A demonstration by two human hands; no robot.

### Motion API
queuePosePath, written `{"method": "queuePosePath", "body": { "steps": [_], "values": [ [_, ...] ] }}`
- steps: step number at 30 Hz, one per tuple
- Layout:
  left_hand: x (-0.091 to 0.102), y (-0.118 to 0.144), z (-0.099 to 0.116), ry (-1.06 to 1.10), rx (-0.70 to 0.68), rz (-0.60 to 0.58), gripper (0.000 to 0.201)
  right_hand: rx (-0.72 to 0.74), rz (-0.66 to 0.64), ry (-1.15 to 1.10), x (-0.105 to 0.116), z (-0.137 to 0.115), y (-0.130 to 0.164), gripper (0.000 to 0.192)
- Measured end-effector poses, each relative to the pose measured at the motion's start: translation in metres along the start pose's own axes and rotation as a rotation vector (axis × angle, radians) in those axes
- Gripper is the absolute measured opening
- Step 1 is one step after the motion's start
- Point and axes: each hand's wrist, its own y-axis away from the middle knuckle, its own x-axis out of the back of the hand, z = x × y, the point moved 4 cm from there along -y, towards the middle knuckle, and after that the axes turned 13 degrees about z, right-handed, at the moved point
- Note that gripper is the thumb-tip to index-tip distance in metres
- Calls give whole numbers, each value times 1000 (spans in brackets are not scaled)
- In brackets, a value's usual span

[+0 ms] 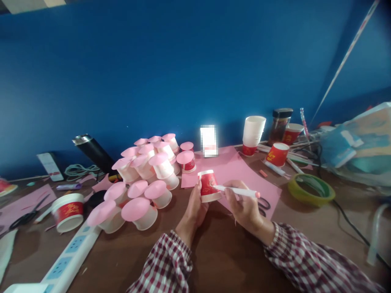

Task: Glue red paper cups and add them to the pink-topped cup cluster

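My left hand (194, 207) holds a small red and white paper cup (208, 186) upside down above the brown table. My right hand (244, 205) grips a white pen (236, 191) with a pink end; its tip touches the cup's red side. Both sleeves are red and white plaid. A sheet of pink paper (235, 171) lies under and behind the hands, with black scissors (263, 204) partly hidden by my right hand.
A pile of cups topped with pink paper cones (143, 179) sits left. A white power strip (69, 260), an upturned cup (69, 211), more scissors (26, 215) and a black flask (93, 152) are further left. Stacked white cups (253, 130), a jar (279, 124), green tape (311, 189) and bags (360, 142) stand right.
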Motion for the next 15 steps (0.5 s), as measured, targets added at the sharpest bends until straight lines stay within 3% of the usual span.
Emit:
{"method": "queuePosePath", "body": {
  "steps": [15],
  "values": [
    [-3, 4, 2, 22, -27, 35, 29, 49, -8, 48, -2, -1, 0, 8]
  ]
}}
